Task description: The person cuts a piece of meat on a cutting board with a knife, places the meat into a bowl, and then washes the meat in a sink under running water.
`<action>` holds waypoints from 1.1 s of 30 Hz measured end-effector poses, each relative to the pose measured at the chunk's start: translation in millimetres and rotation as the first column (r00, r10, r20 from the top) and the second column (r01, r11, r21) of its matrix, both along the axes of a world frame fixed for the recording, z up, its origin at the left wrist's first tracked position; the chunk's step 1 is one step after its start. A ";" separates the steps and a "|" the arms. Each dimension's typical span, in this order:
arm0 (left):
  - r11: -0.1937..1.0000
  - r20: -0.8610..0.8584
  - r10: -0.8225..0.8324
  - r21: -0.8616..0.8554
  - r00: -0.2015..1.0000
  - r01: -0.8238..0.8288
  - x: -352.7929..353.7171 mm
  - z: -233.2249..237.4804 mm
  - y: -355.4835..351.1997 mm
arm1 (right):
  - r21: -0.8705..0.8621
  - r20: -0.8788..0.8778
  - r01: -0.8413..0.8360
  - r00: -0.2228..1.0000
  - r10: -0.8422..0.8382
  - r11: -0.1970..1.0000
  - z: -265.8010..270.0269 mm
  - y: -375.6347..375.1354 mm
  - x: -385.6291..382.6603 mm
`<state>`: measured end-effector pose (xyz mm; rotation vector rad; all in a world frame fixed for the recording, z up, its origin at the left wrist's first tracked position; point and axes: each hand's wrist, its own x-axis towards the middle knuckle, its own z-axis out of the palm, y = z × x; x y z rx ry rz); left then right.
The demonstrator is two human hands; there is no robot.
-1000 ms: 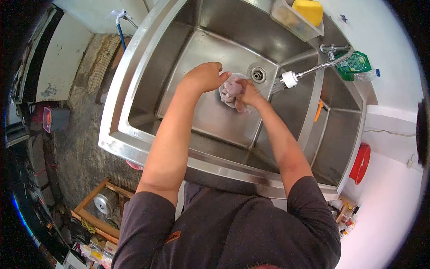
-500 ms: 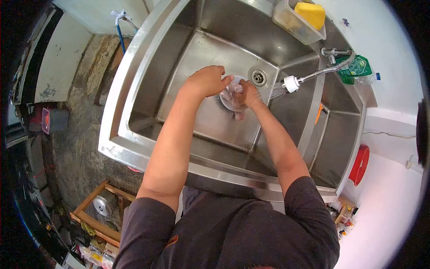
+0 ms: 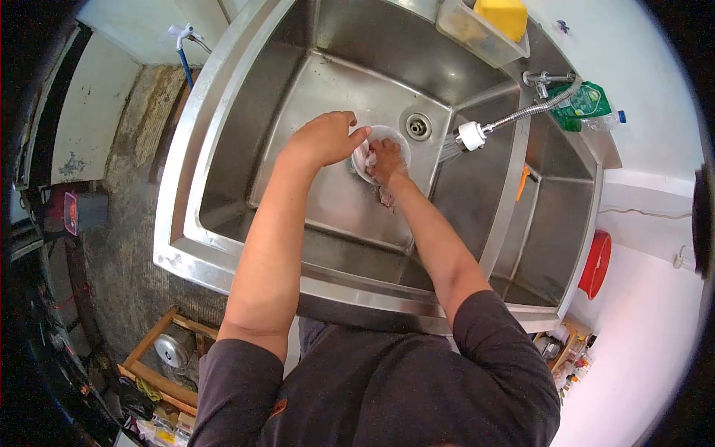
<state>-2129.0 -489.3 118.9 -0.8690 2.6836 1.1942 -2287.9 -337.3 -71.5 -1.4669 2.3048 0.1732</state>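
Note:
A white bowl sits on the sink floor with pale pinkish pieces of raw meat in it. Reaching into it, my right hand has its fingers curled down over the meat, fingertips partly hidden. Another piece of meat lies at the near side of the bowl, below my right wrist. At the bowl's left rim hovers my left hand, thumb pointing toward the bowl and held apart from the bent fingers. Water sprays from a white faucet head toward the bowl and right hand.
The steel sink has a drain beyond the bowl. A plastic container with a yellow sponge stands on the back ledge. Near the tap lies a green pouch. An orange-handled item rests in the right basin.
My right hand has gone deeper into the bowl, from its right edge to over the meat. The left hand keeps nearly the same pose. The whole view has shifted slightly.

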 end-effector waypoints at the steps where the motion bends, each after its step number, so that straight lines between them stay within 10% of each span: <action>1: 1.000 0.017 0.005 0.010 1.000 -0.005 1.2 1.5 0.9 | 0.010 0.058 0.068 0.996 -0.069 0.998 3.4 -1.8 2.6; 10: 0.999 -0.014 0.032 0.036 0.999 -0.032 1.1 -0.3 -0.2 | -0.159 0.239 0.278 0.942 -0.236 0.947 34.6 2.0 -37.1; 19: 0.999 0.058 -0.004 0.044 0.998 0.001 -1.2 3.5 -0.9 | -0.058 0.161 -0.038 0.986 0.046 0.998 12.9 2.7 -6.0; 23: 0.998 0.095 -0.014 0.057 0.995 0.009 -2.3 4.5 -1.1 | 0.004 0.023 -0.018 1.000 0.018 1.000 -12.2 8.6 -0.6; 25: 0.999 0.089 -0.015 0.051 0.996 0.010 -1.5 7.0 -3.2 | 0.012 0.226 0.239 0.945 -0.235 0.971 -3.1 10.4 0.5; 33: 0.998 0.083 -0.001 0.059 0.997 -0.004 -1.2 6.1 -2.8 | -0.059 0.248 0.064 0.968 -0.047 0.996 24.0 9.4 -44.4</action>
